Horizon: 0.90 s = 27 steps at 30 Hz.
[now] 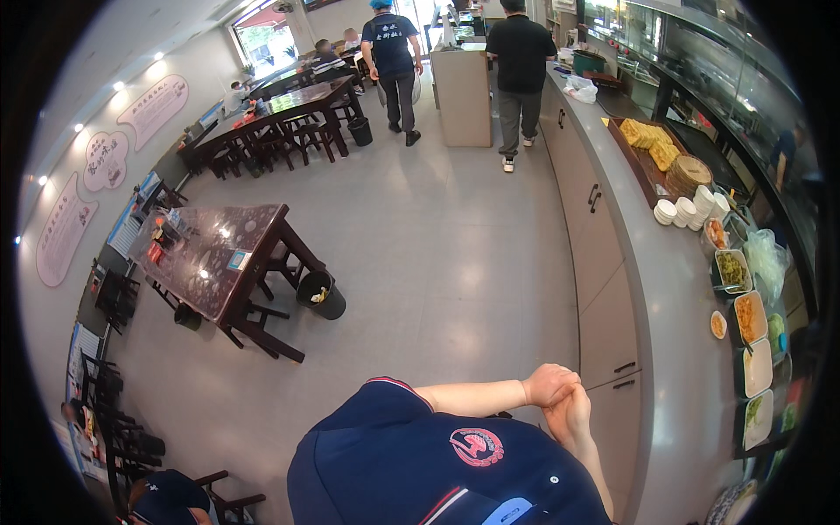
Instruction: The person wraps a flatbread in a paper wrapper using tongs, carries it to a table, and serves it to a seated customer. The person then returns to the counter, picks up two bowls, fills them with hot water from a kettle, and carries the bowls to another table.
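Observation:
In front of my navy polo shirt (407, 453), my two hands are pressed together near the counter. My left hand (552, 384) is curled with the knuckles up, and its fingers meet those of my right hand (568, 412). No object shows between them. The grey serving counter (679, 394) stands just to their right, with cabinet doors (610, 328) below. On it, nearest my hands, lies a small white dish of orange food (718, 324). Behind that dish runs a row of rectangular tubs, one holding shredded orange food (748, 315) and another dark green pickles (732, 270).
Farther along the counter are stacked white bowls (702, 202) and a wooden tray (633, 161) with yellow food. A dark wooden table (216, 262) and a black bin (321, 298) stand left. Two people (392, 62) (520, 65) are ahead; another person (172, 499) is at lower left.

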Each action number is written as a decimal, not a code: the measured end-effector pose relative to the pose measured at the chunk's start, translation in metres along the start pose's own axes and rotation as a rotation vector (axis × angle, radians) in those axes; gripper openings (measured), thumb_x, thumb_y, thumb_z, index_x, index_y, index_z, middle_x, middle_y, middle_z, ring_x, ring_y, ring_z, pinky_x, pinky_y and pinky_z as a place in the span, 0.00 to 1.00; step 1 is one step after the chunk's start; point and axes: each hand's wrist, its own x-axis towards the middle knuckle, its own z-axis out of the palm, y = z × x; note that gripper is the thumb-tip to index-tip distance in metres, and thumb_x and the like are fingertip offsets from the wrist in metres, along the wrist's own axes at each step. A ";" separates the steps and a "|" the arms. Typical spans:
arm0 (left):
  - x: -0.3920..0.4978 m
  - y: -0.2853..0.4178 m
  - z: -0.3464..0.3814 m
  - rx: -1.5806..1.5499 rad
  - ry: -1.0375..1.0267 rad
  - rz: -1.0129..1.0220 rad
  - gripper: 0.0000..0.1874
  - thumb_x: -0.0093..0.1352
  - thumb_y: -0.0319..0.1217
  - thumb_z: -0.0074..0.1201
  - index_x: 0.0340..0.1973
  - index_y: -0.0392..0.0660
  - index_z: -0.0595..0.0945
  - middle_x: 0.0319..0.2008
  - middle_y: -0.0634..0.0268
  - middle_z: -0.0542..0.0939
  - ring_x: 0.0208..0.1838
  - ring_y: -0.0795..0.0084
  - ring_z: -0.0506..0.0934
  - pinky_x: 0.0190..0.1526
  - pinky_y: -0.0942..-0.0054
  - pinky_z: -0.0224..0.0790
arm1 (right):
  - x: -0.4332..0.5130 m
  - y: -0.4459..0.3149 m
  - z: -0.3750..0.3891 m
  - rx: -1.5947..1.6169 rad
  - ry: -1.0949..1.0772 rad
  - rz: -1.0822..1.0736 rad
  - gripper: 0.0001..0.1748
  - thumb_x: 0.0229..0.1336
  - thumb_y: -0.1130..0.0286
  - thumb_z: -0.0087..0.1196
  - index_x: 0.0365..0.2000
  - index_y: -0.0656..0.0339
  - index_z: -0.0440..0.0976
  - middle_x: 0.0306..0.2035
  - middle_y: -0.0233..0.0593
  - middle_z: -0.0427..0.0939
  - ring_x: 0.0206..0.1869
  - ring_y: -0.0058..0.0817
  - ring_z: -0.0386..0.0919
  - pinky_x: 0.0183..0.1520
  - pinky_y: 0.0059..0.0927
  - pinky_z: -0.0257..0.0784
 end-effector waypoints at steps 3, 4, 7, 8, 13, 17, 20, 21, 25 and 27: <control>-0.001 0.000 -0.001 0.005 0.013 0.011 0.13 0.67 0.40 0.39 0.31 0.46 0.75 0.27 0.59 0.77 0.33 0.54 0.76 0.34 0.61 0.68 | -0.001 0.001 0.003 -0.010 0.002 0.002 0.22 0.62 0.62 0.27 0.51 0.60 0.61 0.54 0.41 0.65 0.56 0.32 0.63 0.57 0.38 0.60; -0.001 -0.001 -0.001 0.004 0.017 0.014 0.12 0.66 0.40 0.40 0.31 0.46 0.75 0.27 0.59 0.78 0.33 0.55 0.76 0.34 0.60 0.68 | -0.001 0.001 0.004 -0.012 0.012 0.001 0.22 0.62 0.62 0.28 0.51 0.60 0.62 0.53 0.41 0.65 0.56 0.31 0.63 0.57 0.37 0.60; -0.004 -0.008 -0.003 0.015 -0.006 -0.004 0.11 0.66 0.39 0.40 0.30 0.48 0.75 0.26 0.59 0.78 0.32 0.55 0.76 0.33 0.60 0.68 | -0.007 -0.003 0.010 -0.030 0.078 0.043 0.24 0.62 0.59 0.30 0.51 0.61 0.63 0.54 0.42 0.66 0.57 0.30 0.63 0.58 0.35 0.58; -0.006 -0.011 -0.005 0.015 -0.026 -0.012 0.11 0.66 0.39 0.40 0.30 0.48 0.75 0.25 0.58 0.78 0.32 0.54 0.76 0.32 0.60 0.68 | -0.010 -0.006 0.013 -0.034 0.095 0.062 0.25 0.62 0.57 0.30 0.52 0.61 0.63 0.54 0.42 0.66 0.57 0.30 0.62 0.58 0.35 0.57; -0.016 -0.026 -0.016 0.031 -0.086 -0.244 0.17 0.69 0.42 0.35 0.29 0.47 0.76 0.24 0.55 0.78 0.29 0.51 0.76 0.30 0.59 0.67 | -0.019 -0.021 0.026 -0.207 0.040 0.050 0.33 0.64 0.52 0.30 0.61 0.66 0.53 0.63 0.49 0.56 0.67 0.36 0.51 0.66 0.38 0.44; -0.010 -0.021 -0.014 -0.147 0.039 -0.395 0.21 0.70 0.45 0.34 0.28 0.45 0.77 0.27 0.52 0.79 0.33 0.49 0.75 0.34 0.59 0.67 | -0.019 -0.031 0.033 -0.211 0.031 -0.001 0.34 0.64 0.51 0.31 0.59 0.67 0.56 0.61 0.50 0.60 0.65 0.34 0.55 0.63 0.36 0.51; -0.004 -0.016 -0.013 -0.264 0.055 -0.511 0.24 0.71 0.47 0.33 0.30 0.44 0.79 0.28 0.51 0.79 0.34 0.50 0.76 0.36 0.62 0.67 | -0.017 -0.036 0.035 -0.192 0.058 -0.018 0.34 0.64 0.51 0.32 0.59 0.69 0.56 0.61 0.52 0.59 0.65 0.36 0.56 0.63 0.36 0.52; -0.002 -0.014 -0.013 -0.308 0.053 -0.553 0.24 0.71 0.48 0.33 0.31 0.43 0.79 0.29 0.51 0.79 0.34 0.51 0.76 0.36 0.63 0.67 | -0.016 -0.036 0.035 -0.195 0.078 -0.010 0.34 0.64 0.51 0.32 0.59 0.69 0.56 0.61 0.51 0.59 0.65 0.36 0.56 0.62 0.35 0.52; 0.002 -0.017 -0.011 -0.439 0.139 -0.668 0.26 0.71 0.49 0.35 0.30 0.40 0.79 0.24 0.57 0.78 0.29 0.66 0.75 0.34 0.69 0.66 | -0.014 -0.038 0.040 -0.201 0.083 -0.019 0.34 0.64 0.51 0.32 0.59 0.69 0.56 0.61 0.50 0.61 0.64 0.35 0.59 0.62 0.35 0.54; 0.005 -0.024 -0.009 -0.528 0.160 -0.776 0.26 0.71 0.50 0.35 0.30 0.41 0.78 0.22 0.62 0.77 0.28 0.71 0.73 0.33 0.70 0.65 | -0.015 -0.040 0.045 -0.184 0.054 -0.029 0.33 0.64 0.52 0.32 0.59 0.69 0.56 0.60 0.48 0.63 0.62 0.35 0.61 0.61 0.34 0.55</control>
